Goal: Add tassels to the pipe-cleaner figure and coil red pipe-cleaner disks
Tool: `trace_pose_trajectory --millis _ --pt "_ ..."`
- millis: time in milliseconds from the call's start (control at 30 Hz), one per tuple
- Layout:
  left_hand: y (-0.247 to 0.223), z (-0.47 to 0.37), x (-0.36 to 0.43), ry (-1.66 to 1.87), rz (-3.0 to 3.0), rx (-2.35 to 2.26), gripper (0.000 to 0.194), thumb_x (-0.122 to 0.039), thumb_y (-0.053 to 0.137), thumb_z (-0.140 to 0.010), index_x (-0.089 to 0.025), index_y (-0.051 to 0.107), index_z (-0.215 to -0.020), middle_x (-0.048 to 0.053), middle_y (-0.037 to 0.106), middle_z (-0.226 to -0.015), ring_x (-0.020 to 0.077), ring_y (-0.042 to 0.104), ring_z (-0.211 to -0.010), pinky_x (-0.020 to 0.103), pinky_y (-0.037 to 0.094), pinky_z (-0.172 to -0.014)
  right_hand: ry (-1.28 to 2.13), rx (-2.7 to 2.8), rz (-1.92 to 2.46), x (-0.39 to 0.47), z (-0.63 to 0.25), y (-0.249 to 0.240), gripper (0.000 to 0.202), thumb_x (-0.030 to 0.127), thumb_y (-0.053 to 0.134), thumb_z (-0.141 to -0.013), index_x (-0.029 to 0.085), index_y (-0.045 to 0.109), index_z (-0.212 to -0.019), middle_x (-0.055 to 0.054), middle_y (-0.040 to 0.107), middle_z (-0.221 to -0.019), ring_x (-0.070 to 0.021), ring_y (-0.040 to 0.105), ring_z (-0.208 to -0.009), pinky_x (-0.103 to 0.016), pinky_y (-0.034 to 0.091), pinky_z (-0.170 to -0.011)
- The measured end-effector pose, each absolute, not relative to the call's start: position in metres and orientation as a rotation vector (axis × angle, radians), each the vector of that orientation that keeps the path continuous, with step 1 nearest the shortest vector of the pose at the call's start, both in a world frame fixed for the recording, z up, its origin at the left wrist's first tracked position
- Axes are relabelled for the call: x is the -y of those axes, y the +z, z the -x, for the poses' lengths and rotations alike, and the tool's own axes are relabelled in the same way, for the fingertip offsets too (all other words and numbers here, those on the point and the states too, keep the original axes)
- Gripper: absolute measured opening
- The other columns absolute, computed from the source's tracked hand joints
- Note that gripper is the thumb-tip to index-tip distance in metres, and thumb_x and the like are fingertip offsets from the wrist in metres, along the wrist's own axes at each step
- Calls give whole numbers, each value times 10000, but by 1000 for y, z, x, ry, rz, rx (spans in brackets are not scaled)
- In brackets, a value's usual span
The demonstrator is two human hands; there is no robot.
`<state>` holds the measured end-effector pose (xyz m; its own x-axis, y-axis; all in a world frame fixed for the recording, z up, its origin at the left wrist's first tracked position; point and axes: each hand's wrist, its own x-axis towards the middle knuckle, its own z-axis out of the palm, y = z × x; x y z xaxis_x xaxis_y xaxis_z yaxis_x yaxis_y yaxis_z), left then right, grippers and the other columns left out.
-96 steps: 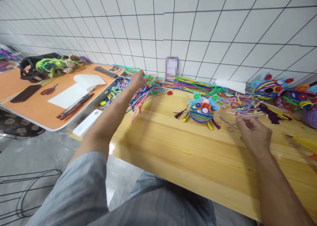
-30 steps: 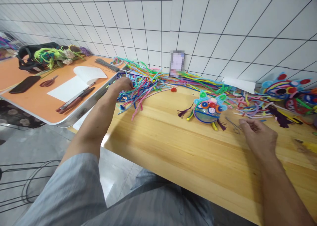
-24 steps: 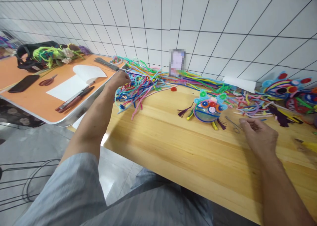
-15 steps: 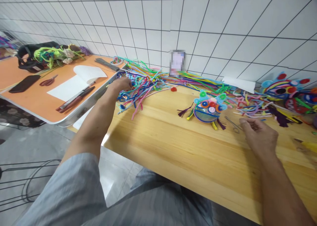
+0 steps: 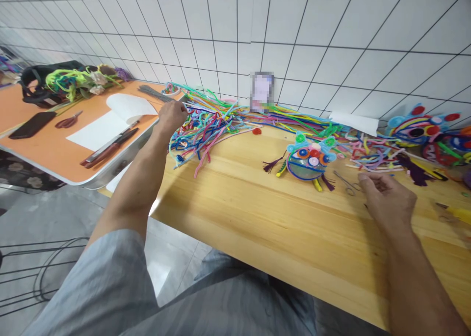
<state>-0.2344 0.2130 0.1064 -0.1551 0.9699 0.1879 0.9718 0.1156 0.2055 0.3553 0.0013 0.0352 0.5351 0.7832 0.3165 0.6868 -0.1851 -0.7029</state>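
Note:
My left hand (image 5: 172, 116) is at the left end of a tangled pile of colourful pipe cleaners (image 5: 206, 132). Its fingers are curled in, and what they hold, if anything, is hidden. Over on the right, my right hand (image 5: 388, 198) is closed beside small metal scissors (image 5: 345, 183). Nothing can be made out between its fingertips. Between the hands stands a round animal-face craft (image 5: 308, 163) with blue ears, coiled eyes, yellow legs and purple tassels. A small red coil (image 5: 256, 131) lies behind it to the left.
An orange table (image 5: 47, 147) at left bears white paper (image 5: 91, 132), red-handled scissors (image 5: 68, 120), a dark phone (image 5: 32, 125) and a flower bunch (image 5: 84, 81). A phone (image 5: 262, 91) leans on the tiled wall. More crafts (image 5: 417, 130) and pipe-cleaner scraps (image 5: 375, 154) lie right.
My left hand has risen and drawn back slightly left from the pipe-cleaner pile. My right hand stays closed in nearly the same place, with more of the small scissors showing.

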Motion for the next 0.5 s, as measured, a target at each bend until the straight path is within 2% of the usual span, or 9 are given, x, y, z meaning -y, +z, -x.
trace_pose_trajectory --millis 167,300,500 --pt "117 187 -190 -781 2067 2244 243 -267 536 -920 -143 731 -995 81 764 -979 211 651 -906 298 490 -853 81 1166 1861 -1 -358 37 401 512 645 -734 168 789 -880 -35 676 -681 -196 594 -624 -349 487 -659" --pt "118 171 -185 -817 2106 2256 227 -196 575 -863 -135 739 -1007 67 761 -965 216 653 -945 284 491 -857 107 1155 1860 0 -356 37 386 500 660 -728 169 788 -881 -33 677 -688 -197 601 -630 -357 495 -673" --pt "114 162 -182 -1055 2329 2381 361 -179 586 -847 -146 760 -1162 45 771 -840 184 684 -792 265 529 -748 106 1181 1861 0 -356 37 374 476 665 -732 172 804 -899 -37 701 -694 -202 624 -649 -351 510 -689"
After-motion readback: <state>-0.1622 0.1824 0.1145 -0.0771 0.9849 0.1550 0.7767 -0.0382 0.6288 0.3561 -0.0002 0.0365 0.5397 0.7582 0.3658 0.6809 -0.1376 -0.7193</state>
